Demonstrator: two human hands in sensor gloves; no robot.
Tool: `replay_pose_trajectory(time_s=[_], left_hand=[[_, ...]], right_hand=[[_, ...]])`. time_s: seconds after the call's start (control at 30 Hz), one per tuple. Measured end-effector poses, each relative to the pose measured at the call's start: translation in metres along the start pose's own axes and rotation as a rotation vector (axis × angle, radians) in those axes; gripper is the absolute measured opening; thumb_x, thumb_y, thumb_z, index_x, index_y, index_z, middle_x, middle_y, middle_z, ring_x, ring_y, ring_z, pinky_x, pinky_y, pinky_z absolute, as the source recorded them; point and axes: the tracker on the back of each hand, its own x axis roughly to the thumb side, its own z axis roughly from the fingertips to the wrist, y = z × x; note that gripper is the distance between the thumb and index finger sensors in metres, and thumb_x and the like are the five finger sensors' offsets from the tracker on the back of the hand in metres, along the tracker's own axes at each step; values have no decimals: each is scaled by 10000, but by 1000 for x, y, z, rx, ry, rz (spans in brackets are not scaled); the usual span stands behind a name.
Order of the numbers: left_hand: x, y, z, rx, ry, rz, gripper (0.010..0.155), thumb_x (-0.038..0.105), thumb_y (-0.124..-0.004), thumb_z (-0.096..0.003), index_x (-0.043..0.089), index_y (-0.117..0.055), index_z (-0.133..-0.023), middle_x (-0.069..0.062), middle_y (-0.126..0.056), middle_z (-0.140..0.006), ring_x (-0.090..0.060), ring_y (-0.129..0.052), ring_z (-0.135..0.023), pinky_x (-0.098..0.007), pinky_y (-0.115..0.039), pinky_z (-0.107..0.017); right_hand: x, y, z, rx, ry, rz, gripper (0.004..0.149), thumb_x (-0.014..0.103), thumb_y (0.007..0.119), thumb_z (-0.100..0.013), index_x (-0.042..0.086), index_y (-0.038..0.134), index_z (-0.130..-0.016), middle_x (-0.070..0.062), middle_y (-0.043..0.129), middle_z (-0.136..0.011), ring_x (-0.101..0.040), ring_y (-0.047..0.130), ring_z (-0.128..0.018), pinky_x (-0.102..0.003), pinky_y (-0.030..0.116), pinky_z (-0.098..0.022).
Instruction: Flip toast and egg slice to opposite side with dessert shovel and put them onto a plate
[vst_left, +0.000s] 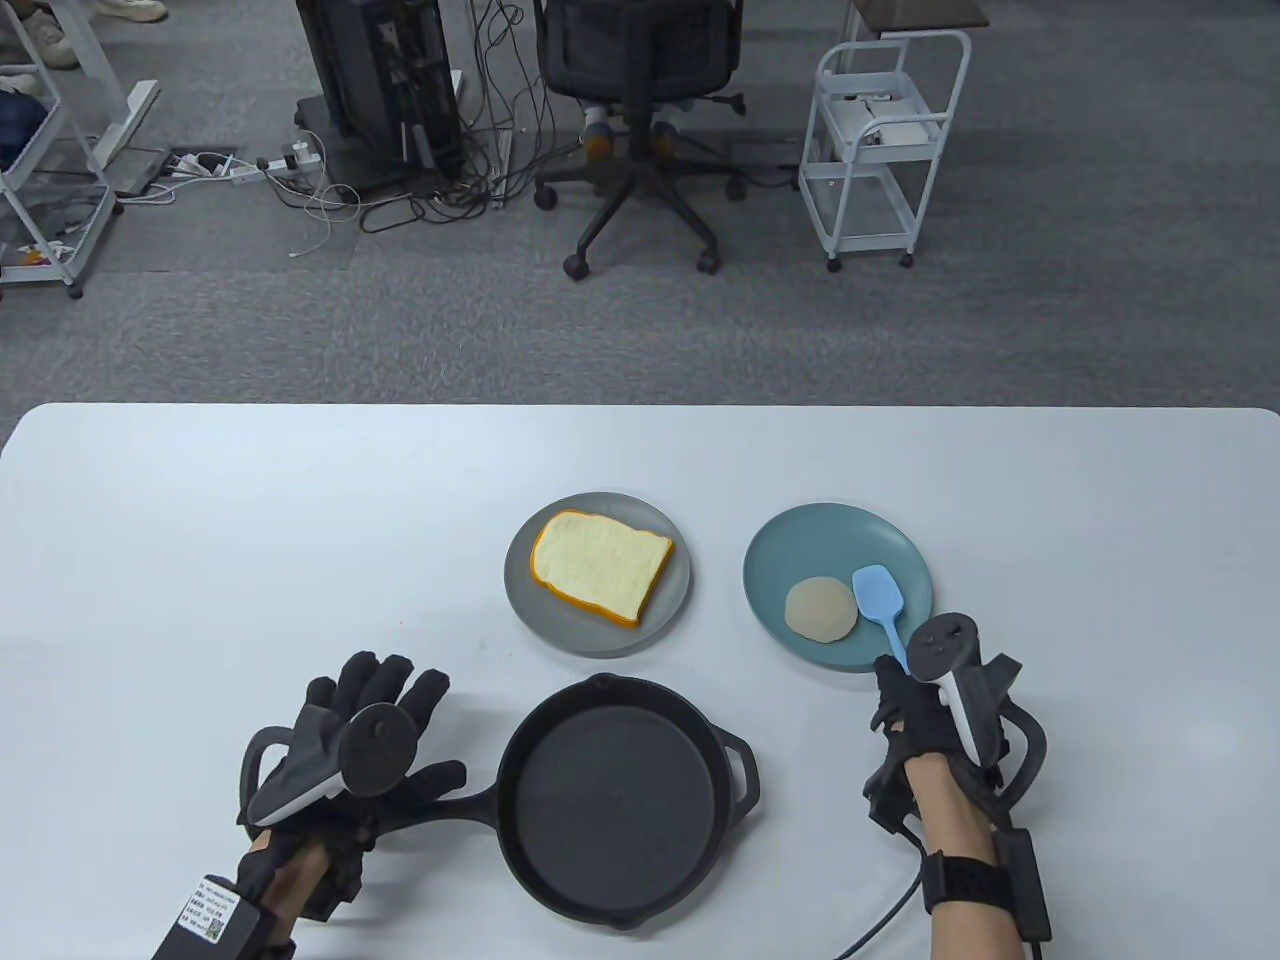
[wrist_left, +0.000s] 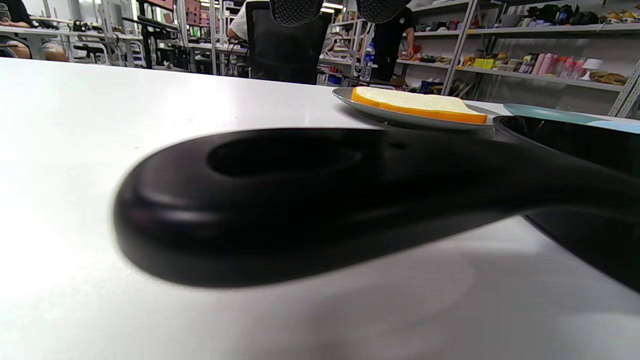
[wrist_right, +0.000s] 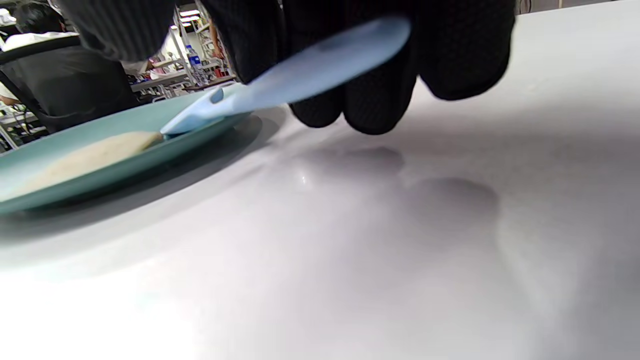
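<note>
The toast (vst_left: 601, 567) (wrist_left: 419, 105) lies on a grey plate (vst_left: 528, 600) at mid table. A pale round egg slice (vst_left: 819, 610) (wrist_right: 85, 157) rests on the teal plate (vst_left: 800, 545) (wrist_right: 100, 172) to the right. A light blue dessert shovel (vst_left: 882, 599) (wrist_right: 295, 80) lies with its blade on that plate beside the egg; my right hand (vst_left: 905, 700) grips its handle at the plate's near rim. My left hand (vst_left: 385, 705) hovers with fingers spread over the handle (wrist_left: 300, 200) of the black skillet (vst_left: 620, 800), which holds nothing.
The white table (vst_left: 250, 520) ends at a far edge, with grey carpet beyond. An office chair (vst_left: 640, 130) and a white cart (vst_left: 880, 150) stand on the floor behind. A cable trails from my right wrist at the near edge.
</note>
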Motion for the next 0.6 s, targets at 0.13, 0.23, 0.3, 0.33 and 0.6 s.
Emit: replay_pose_trajectory(time_s=[0.13,0.23,0.3,0.33,0.6], left_hand=[[0,0,0,3,-2,6,972,794,-497,-292,341,-318,-1133,-124,-324,-1243,-489,-266,-1139,-684,-281,-787],[0,0,0,1,-3,6,972,793,-497,-292,340,-318,-1133,-125,-322,-1243,-489,-260,-1139,-684,-279,-787],[0,0,0,3,-3,8,972,793,-497,-293,339,-316,-1134,-125,-320,-1243,-489,-261,-1139,-684,-277,-788],[0,0,0,3,-3,9,972,793,-497,-293,340,-317,-1133,-125,-321,-1243,-490,-260,-1138,-684,-278,-787],[0,0,0,11,-7,13,972,793,-498,-293,340,-318,-1134,-125,-320,-1244,-490,-259,-1139,-686,-277,-787]], right_hand=[[3,-16,14,-17,-49,48,704,573,737,-431,218,681,-1036,-123,848,-1028,-377,870,-873,-531,748,-575],[17,-35,35,-48,-126,112,725,582,736,-432,204,665,-1047,-130,815,-1056,-388,841,-901,-543,733,-590],[30,-43,49,-51,-189,144,731,591,730,-434,202,661,-1050,-128,807,-1066,-390,832,-911,-545,730,-593],[37,-46,55,-49,-216,152,735,596,726,-436,202,658,-1052,-129,801,-1071,-390,828,-915,-544,730,-595],[127,-32,81,99,-366,95,736,592,717,-444,189,651,-1057,-122,804,-1078,-392,828,-917,-542,736,-587]])
